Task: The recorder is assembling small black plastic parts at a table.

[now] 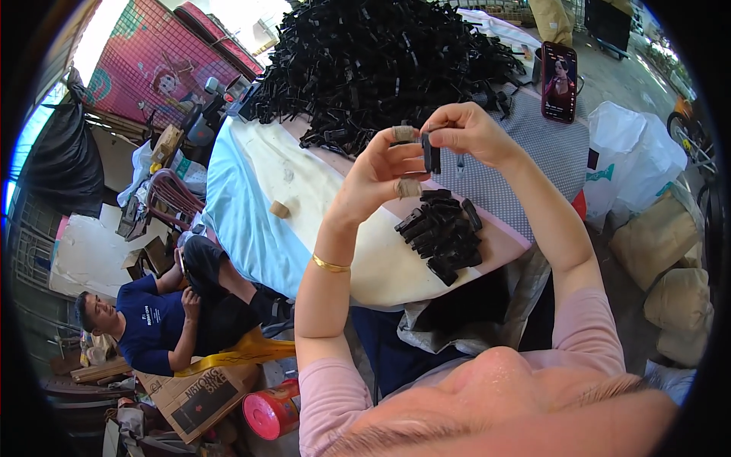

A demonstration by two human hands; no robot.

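Note:
A narrow black plastic piece [432,154] is pinched upright between the thumb and fingers of my right hand [470,135], above the cloth-covered table. My left hand [373,174] is beside it, thumb and fingers spread apart and curved toward the piece. Whether the left fingertips touch it, I cannot tell. Tan tape wraps the thumb and a finger of that hand. Below my hands lies a small heap of similar black pieces [442,232]. A far larger mound of black pieces [388,61] covers the back of the table.
A phone [560,82] stands upright at the back right. A small tan roll [279,209] rests on the pale cloth [324,255]. White plastic bags [632,152] and brown sacks [655,236] crowd the right side. Another person [160,316] sits at the left, near a red bucket [272,411].

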